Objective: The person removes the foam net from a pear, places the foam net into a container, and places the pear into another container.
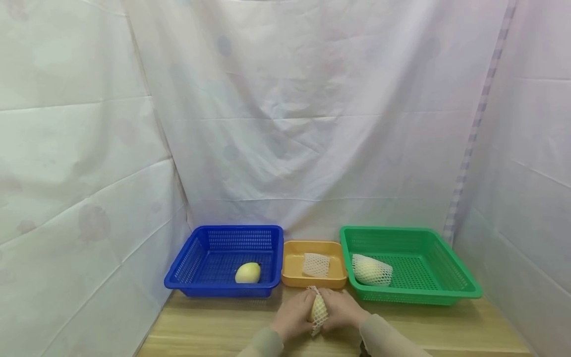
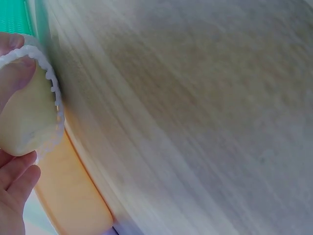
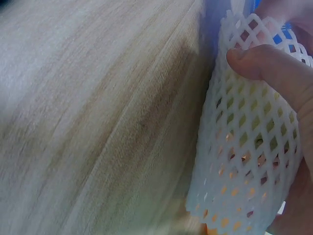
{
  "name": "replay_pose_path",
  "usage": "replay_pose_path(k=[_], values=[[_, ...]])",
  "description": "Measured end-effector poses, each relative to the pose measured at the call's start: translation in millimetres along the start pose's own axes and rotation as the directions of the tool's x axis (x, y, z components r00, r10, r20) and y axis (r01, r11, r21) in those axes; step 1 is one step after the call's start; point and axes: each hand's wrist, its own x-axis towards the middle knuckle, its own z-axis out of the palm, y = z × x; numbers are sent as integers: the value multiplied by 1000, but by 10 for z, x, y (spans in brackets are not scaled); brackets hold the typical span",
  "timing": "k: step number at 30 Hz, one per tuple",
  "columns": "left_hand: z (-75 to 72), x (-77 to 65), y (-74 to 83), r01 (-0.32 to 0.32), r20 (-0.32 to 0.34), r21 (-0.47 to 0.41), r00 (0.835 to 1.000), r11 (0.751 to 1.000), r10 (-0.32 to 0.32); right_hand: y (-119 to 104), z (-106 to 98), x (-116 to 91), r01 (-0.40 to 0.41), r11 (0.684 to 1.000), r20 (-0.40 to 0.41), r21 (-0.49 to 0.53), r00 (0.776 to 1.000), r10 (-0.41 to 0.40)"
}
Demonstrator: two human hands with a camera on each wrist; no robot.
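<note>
Both hands meet at a pale yellow fruit (image 2: pixel 27 112) partly inside a white foam net sleeve (image 3: pixel 254 122), low over the table in front of the orange tray. My left hand (image 1: pixel 294 313) grips the fruit from the left, thumb on its bare skin and fingertips at its rounded end. From the right, my right hand (image 1: pixel 341 308) holds the netted side, with its thumb (image 3: pixel 259 61) lying across the mesh near one end. The sleeve's open edge curves around the fruit in the left wrist view. Some right-hand fingers are hidden behind the net.
A blue basket (image 1: pixel 218 290) at the left holds one bare yellow fruit (image 1: pixel 248 272). An orange tray (image 1: pixel 292 280) in the middle holds a flat foam net (image 1: pixel 316 265). The green basket (image 1: pixel 450 292) at the right contains a netted fruit (image 1: pixel 371 270). White curtains (image 1: pixel 285 124) enclose the table.
</note>
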Motion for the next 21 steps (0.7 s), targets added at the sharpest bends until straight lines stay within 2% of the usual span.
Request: replay_pose_path(k=[5, 21], values=[[4, -3, -19, 5, -21, -25, 1000, 1000, -5, 15, -14, 11, 8, 999, -18, -31, 1000, -9], [-114, -17, -9, 82, 43, -84, 996, 993, -79, -3, -41, -26, 10, 998, -53, -59, 999, -13]])
